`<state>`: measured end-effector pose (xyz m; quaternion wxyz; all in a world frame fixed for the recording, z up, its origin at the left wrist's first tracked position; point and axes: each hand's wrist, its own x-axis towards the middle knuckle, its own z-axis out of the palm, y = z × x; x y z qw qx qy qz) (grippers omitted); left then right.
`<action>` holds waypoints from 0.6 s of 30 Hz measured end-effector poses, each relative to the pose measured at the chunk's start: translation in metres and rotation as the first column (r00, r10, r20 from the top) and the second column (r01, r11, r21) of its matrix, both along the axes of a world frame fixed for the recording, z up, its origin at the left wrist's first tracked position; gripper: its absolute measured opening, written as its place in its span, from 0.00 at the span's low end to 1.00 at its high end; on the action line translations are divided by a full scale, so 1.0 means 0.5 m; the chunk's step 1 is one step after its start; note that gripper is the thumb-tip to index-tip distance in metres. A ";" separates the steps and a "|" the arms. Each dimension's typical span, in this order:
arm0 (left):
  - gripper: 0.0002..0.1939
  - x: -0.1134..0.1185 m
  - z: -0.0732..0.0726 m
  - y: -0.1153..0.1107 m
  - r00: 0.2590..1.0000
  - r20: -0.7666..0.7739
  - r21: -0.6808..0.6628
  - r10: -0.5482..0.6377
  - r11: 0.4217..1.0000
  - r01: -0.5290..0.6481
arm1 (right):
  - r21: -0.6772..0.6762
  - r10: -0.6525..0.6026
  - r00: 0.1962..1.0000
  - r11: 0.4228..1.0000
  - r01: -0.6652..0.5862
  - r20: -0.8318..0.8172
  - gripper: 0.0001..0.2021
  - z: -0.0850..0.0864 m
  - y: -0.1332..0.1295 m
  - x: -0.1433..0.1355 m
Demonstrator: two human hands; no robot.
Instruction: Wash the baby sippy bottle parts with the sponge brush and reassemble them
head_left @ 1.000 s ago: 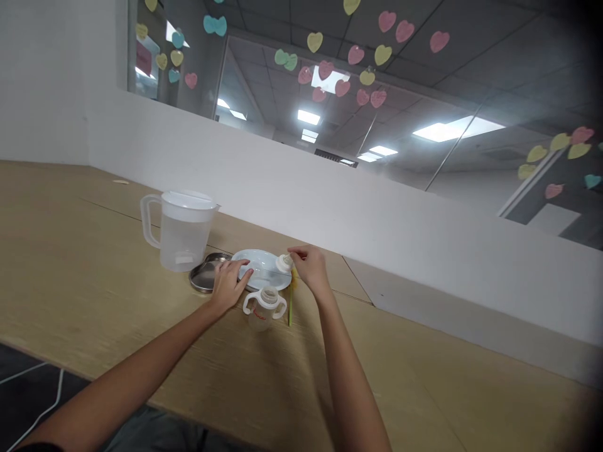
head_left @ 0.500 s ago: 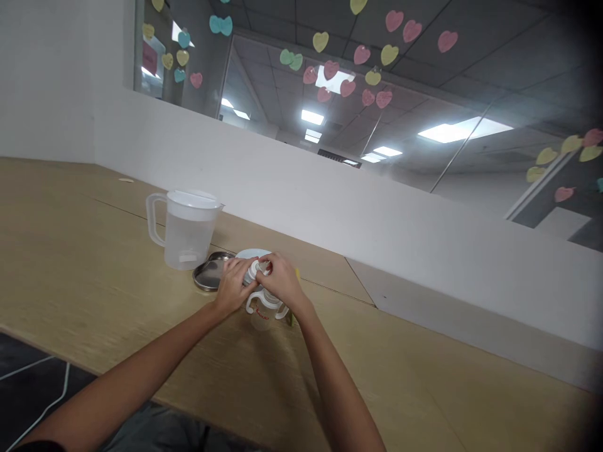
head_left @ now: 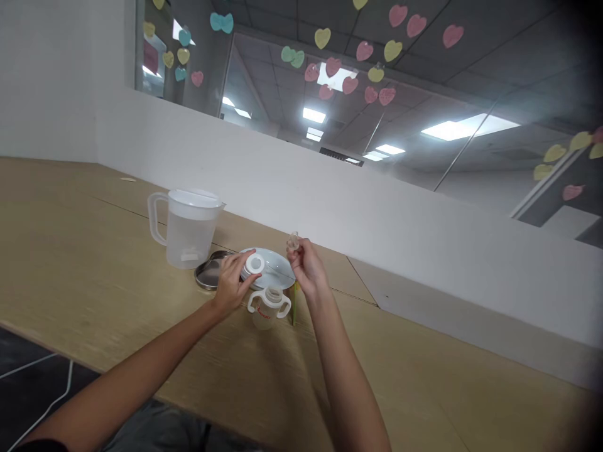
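My left hand is closed around a white bottle collar, its round central hole facing me. Up and to the right, my right hand pinches a clear bottle nipple between the fingertips, held apart from the collar. Below and between my hands, a clear baby bottle with two white side handles and red print stands upright on the table, its threaded mouth uncovered. Behind the collar lies a white plate, partly covered by my hands.
A translucent lidded pitcher stands left of my hands. Beside it sits a curved metal tray, partly behind my left hand. A thin yellow-green item is right of the bottle. The white wall rises behind the wooden table.
My right hand has moved up and right, away from the collar, with the nipple now in its fingers. My left hand keeps the collar nearly in place. Bottle mouth and plate are more visible.
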<state>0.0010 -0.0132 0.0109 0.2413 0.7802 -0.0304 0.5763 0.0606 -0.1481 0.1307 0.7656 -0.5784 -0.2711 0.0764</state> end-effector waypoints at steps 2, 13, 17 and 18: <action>0.22 0.005 -0.002 0.001 0.999 -0.048 0.011 0.025 1.000 -0.024 | -0.079 -0.042 0.999 0.996 0.042 0.002 0.11 -0.002 -0.013 0.016; 0.18 0.037 -0.029 0.014 0.916 -0.388 -0.060 0.096 0.990 -0.130 | -0.812 0.098 0.815 0.212 0.544 0.571 0.09 -0.122 -0.007 0.075; 0.12 0.038 -0.029 0.006 0.890 -0.439 -0.054 0.119 0.986 -0.158 | -0.827 0.165 0.812 0.178 0.533 0.559 0.10 -0.135 -0.006 0.083; 0.12 0.038 -0.029 0.004 0.885 -0.445 -0.058 0.135 0.982 -0.179 | -0.829 0.179 0.811 0.174 0.531 0.557 0.11 -0.137 -0.006 0.085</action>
